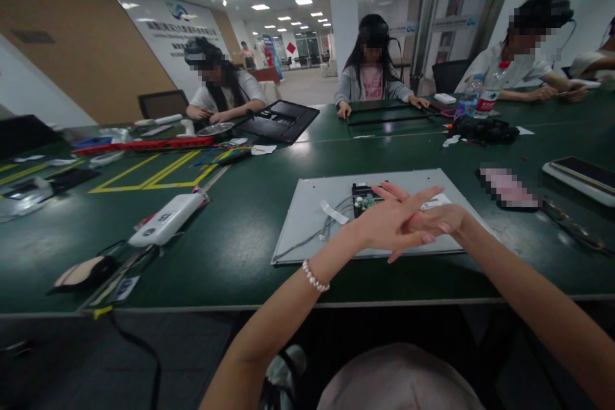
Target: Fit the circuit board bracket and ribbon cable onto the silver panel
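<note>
My left hand, with a beaded bracelet at the wrist, lies across my right hand. Palms and fingers touch and overlap, with the left hand's fingers stretched out and apart. Fingers of my right hand show partly, extended behind and beside the left. Nothing is seen in either hand. Below them is a flat grey panel on the green table. A dark module with a green circuit board sits on it, partly covered by my left hand. Grey cables and a white strip lie left of the module.
A white power strip and a beige mouse-like object lie left. To the right are a pink phone, glasses and a white box. Across the table, people handle black frames near bottles.
</note>
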Available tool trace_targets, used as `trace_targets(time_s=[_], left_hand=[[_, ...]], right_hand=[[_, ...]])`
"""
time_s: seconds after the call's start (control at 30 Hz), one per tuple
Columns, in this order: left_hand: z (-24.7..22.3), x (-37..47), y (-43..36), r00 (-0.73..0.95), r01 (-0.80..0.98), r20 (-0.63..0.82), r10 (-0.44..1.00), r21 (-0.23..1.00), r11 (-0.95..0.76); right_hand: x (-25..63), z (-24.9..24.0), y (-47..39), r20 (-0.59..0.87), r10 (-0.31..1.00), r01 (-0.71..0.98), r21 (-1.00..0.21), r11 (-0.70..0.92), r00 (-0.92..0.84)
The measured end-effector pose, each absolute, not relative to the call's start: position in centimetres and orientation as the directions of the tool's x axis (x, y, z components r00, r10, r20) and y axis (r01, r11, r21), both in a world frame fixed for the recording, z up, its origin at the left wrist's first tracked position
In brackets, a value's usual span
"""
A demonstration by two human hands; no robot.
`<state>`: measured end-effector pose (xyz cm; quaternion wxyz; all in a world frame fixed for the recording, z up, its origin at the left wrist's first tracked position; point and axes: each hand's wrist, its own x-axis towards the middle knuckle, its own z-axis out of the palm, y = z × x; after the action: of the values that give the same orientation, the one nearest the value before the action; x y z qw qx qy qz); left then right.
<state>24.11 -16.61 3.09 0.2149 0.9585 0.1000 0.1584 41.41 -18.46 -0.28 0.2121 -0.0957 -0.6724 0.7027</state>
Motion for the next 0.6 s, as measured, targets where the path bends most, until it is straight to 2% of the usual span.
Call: trace_targets(time_s=[0.1,0.17,0.27,0.37,0.43,0.5,0.53,0.6], left_hand=[[2.8,24.1,-16.9,0.929,0.111,0.275,0.247,0.43,-0.896],[2.3,24.5,-17.4,0.907,0.126,0.318,0.275,0.418,-0.9],[1.6,25.5,-18.0,0.848,0.198,0.391,0.358,0.391,-0.899],[1.3,26.2,-18.1,0.777,0.35,0.404,0.482,0.359,-0.865],[1.1,26.2,-17.6,0.711,0.475,0.408,0.573,0.323,-0.819],[0.7,26.0,-17.0,0.661,0.573,0.416,0.625,0.258,-0.778],[0.4,25.9,-16.7,0.648,0.609,0.418,0.636,0.218,-0.763],[-0.2,25.7,-16.3,0.641,0.659,0.408,0.651,0.143,-0.738]], right_hand=[[41.7,0.2,-18.2,0.121,0.344,-0.128,-0.992,0.004,-0.931],[42.3,1.1,-18.3,0.093,0.345,-0.077,-0.995,0.06,-0.934],[43.8,2.9,-18.5,0.05,0.52,0.107,-0.957,0.268,-0.853],[45.8,3.8,-18.5,0.035,0.714,0.216,-0.942,0.258,-0.7],[47.5,3.3,-17.9,0.025,0.852,0.264,-0.946,0.19,-0.523],[49.6,1.9,-16.8,0.007,0.973,0.415,-0.904,0.106,-0.232],[50.7,1.0,-16.1,0.019,0.999,0.552,-0.833,0.038,-0.04],[52.9,-1.0,-14.7,0.06,0.973,0.804,-0.576,-0.15,0.224]])
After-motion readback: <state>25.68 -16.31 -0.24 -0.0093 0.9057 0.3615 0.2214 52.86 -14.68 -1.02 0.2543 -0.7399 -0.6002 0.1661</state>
